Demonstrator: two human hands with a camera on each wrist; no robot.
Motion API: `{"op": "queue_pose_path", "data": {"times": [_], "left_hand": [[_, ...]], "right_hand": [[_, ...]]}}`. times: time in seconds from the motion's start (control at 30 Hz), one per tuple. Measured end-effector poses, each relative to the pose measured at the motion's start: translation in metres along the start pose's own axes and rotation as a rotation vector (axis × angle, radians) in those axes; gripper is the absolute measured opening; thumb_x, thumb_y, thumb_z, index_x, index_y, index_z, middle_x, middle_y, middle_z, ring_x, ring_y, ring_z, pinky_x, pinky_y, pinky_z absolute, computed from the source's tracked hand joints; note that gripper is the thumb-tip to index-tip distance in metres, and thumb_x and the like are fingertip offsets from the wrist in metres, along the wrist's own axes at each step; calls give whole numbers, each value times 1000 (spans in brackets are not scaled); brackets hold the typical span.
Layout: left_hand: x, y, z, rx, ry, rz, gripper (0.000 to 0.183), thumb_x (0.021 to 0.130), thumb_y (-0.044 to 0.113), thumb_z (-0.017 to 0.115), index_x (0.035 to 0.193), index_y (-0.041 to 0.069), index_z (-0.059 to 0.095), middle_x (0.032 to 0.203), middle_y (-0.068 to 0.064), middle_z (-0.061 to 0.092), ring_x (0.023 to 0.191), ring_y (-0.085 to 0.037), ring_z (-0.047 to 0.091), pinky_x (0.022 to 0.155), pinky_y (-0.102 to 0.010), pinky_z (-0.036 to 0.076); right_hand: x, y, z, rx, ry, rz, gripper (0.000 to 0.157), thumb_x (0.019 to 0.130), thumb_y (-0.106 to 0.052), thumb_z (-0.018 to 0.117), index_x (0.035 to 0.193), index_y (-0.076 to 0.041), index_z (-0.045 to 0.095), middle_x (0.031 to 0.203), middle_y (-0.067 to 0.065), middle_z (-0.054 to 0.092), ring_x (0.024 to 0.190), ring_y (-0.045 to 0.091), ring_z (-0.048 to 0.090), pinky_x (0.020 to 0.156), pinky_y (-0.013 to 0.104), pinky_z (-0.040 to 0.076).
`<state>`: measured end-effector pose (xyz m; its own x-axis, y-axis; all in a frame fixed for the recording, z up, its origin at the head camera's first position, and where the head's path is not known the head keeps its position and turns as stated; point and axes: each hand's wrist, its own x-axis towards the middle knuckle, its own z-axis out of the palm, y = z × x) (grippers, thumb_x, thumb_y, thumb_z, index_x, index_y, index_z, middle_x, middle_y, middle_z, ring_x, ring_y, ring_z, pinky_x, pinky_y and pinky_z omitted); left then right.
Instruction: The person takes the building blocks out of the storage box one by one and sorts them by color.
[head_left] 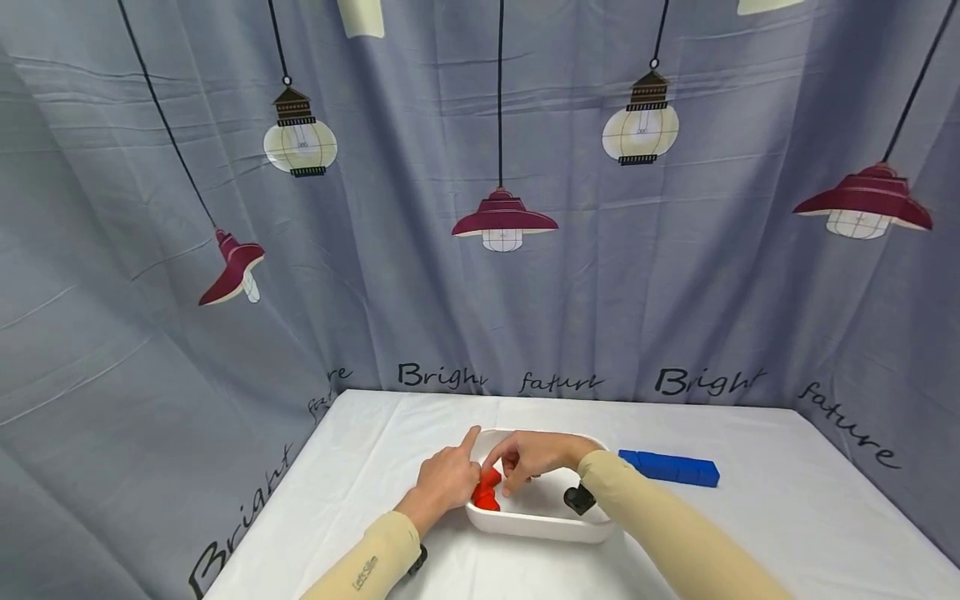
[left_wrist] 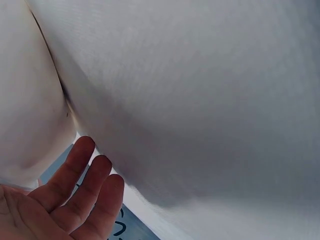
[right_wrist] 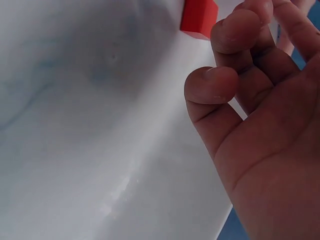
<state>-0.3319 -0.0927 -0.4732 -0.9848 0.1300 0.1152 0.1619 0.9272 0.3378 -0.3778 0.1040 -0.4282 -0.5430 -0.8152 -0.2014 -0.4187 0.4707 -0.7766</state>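
A white bin (head_left: pixel 536 527) with rounded corners stands on the table. Several red blocks (head_left: pixel 486 498) lie against its left inner wall; one red block (right_wrist: pixel 199 19) shows at the top of the right wrist view. My left hand (head_left: pixel 448 477) rests on the bin's left rim, index finger stretched along it. Three of its fingers (left_wrist: pixel 102 200) lie fairly straight outside the wall. My right hand (head_left: pixel 534 454) reaches down into the bin, index fingertip at the red blocks and thumb to their right. Its other fingers are bent. Whether it pinches a block is hidden.
A row of blue blocks (head_left: pixel 669 468) stands on the white-covered table (head_left: pixel 757 517), right of the bin and behind the right forearm. A grey curtain (head_left: pixel 570 300) with printed lamps hangs behind the table and along its sides.
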Motion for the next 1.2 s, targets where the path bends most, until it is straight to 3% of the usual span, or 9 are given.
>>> {"op": "queue_pose_path", "data": {"times": [0.5,0.83,1.2], "left_hand": [[-1,-1,-1,3,13,14,61,95,22,52,154,18,39,93,-13,70,79,-25,65,68,-46,55],[-1,-1,0,19,16,21,59,97,22,53,154,19,38,96,-13,71,80,-25,65,68,-46,55],[-2,0,-1,39,16,29,58,96,21,54,153,18,40,89,-11,69,75,-23,64,65,-44,55]], "right_hand": [[14,8,15,13,-81,-31,35,78,0,79,112,-11,77,67,-4,57,56,5,45,51,18,34],[17,13,21,24,-105,-19,34,75,2,77,108,-8,77,66,-5,55,57,5,46,53,18,36],[18,15,22,43,-104,-38,32,77,6,78,108,-3,76,66,-6,55,59,4,46,55,17,37]]}}
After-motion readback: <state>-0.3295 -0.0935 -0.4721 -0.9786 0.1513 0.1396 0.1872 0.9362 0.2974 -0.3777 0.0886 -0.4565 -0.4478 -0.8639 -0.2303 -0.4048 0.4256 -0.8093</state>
